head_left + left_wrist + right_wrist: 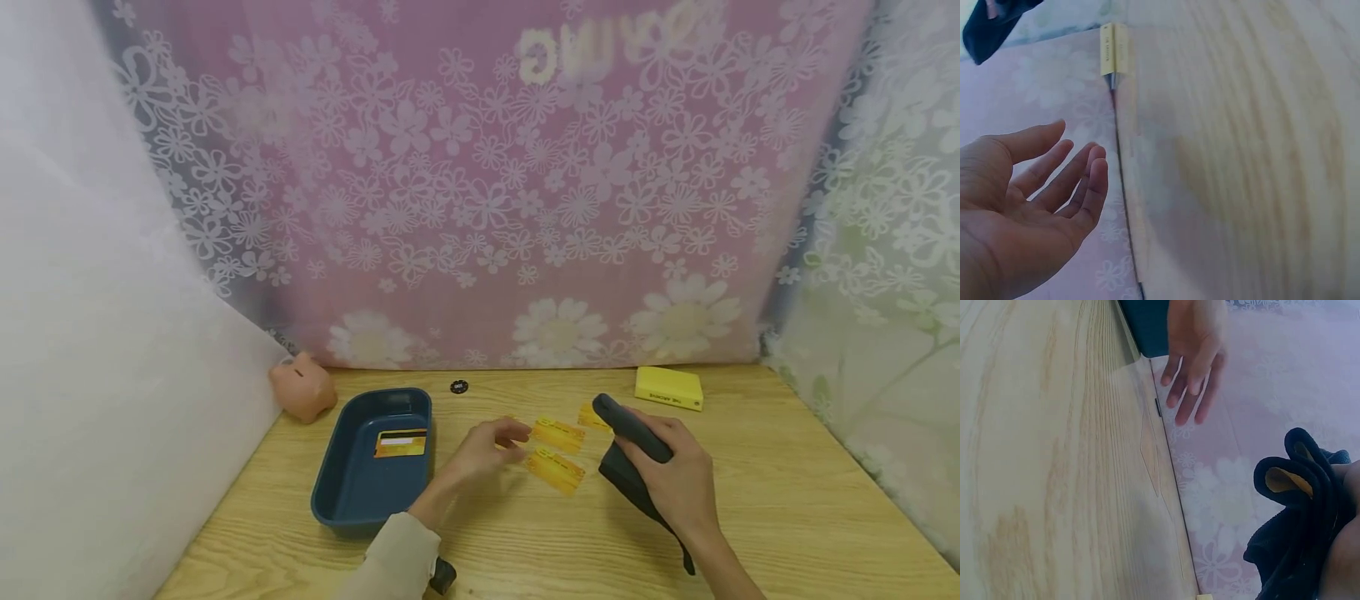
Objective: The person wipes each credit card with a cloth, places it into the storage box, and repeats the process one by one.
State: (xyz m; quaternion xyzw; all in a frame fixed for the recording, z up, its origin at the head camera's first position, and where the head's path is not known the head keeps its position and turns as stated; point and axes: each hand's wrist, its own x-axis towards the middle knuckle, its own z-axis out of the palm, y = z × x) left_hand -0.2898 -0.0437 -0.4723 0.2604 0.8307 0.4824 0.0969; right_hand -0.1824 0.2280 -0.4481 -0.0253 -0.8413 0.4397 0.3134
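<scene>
My right hand (678,475) grips a folded dark cloth (633,429) above the table's right part; in the right wrist view the cloth (1297,506) shows two folded loops. My left hand (483,454) hovers just left of two orange-yellow cards, an upper card (558,434) and a lower card (556,469). In the left wrist view that hand (1041,194) has its fingers loosely bent and holds nothing. Another card (592,417) lies partly behind the cloth. One more card (401,443) lies inside the blue tray (322,492).
A pink piggy bank (303,387) stands left of the tray at the back. A black round chip (459,387) lies near the back edge. At the back right is a yellow box (669,388). A dark object (442,576) lies by my left sleeve.
</scene>
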